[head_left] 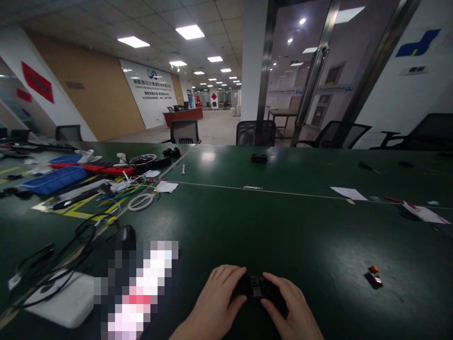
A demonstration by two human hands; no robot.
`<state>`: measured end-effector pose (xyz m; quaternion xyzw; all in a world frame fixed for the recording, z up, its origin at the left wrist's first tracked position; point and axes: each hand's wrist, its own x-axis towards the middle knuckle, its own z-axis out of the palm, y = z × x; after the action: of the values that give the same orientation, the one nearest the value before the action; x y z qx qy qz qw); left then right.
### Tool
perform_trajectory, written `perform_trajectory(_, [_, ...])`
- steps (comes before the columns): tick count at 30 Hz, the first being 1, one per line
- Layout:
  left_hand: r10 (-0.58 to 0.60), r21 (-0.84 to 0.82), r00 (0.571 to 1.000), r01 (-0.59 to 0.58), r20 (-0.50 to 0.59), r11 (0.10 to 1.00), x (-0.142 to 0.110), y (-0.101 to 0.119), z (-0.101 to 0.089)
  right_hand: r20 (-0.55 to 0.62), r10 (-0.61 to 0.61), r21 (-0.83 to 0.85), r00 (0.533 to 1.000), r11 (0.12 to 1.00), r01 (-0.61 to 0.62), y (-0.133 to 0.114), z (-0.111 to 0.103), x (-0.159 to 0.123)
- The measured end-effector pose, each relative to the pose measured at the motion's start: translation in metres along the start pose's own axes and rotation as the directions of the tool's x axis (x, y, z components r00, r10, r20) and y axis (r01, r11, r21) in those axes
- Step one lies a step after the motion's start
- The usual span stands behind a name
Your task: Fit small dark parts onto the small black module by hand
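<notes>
Near the table's front edge, my left hand (218, 298) and my right hand (290, 306) hold a small black object (255, 286) between them. Thumbs press its near side and fingers its far side. Its middle looks grey and shiny, while both ends are partly covered by my fingers. What kind of thing it is, I cannot make out. Well to the right of my right hand lie a small dark red piece (374, 279) and an orange piece (373, 269), close together. A blurred-out bright patch (145, 288), like a lit screen, lies left of my left hand.
The green table (226, 222) stretches ahead. Left stand a white box (67, 302), black cables (83, 241), a coiled white cable (140, 202) and a blue tray (54, 179). Farther off lie a wrench (183, 169), a black box (259, 158) and papers (348, 193). Chairs (255, 133) line the far edge.
</notes>
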<state>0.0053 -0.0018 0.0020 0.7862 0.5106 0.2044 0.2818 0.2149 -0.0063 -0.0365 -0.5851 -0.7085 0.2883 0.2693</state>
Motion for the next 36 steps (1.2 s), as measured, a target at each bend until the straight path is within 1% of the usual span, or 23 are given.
perform_trajectory(6, [0.060,0.034,0.997,-0.058,-0.048,0.998,-0.001,0.000,-0.001,-0.040,0.001,-0.016,0.999,1.000,-0.002,-0.010,-0.003,-0.001])
perform_trajectory(11, [0.095,0.092,0.994,-0.090,-0.053,0.992,0.000,0.001,-0.002,-0.027,-0.002,-0.013,1.000,1.000,0.002,-0.017,-0.007,-0.001])
perform_trajectory(15, [0.094,0.115,0.994,-0.087,-0.051,0.990,-0.001,0.003,-0.004,-0.021,-0.024,-0.012,0.999,1.000,0.023,-0.018,-0.009,-0.002])
perform_trajectory(20, [0.091,0.121,0.995,-0.085,-0.046,0.989,-0.002,0.003,-0.006,-0.021,-0.016,-0.017,1.000,1.000,0.015,-0.018,-0.009,-0.002])
perform_trajectory(26, [0.077,0.110,0.996,-0.072,-0.043,0.991,0.000,0.000,-0.003,-0.013,0.016,-0.024,1.000,1.000,-0.016,-0.022,-0.010,-0.002])
perform_trajectory(30, [0.066,0.111,0.997,-0.060,-0.049,0.992,0.002,-0.003,-0.001,-0.017,-0.015,-0.033,1.000,0.999,0.015,-0.028,-0.012,-0.001])
perform_trajectory(36, [0.076,0.117,0.995,-0.068,-0.065,0.991,0.005,-0.005,0.002,-0.019,-0.011,-0.045,1.000,0.999,0.011,-0.033,-0.014,-0.001])
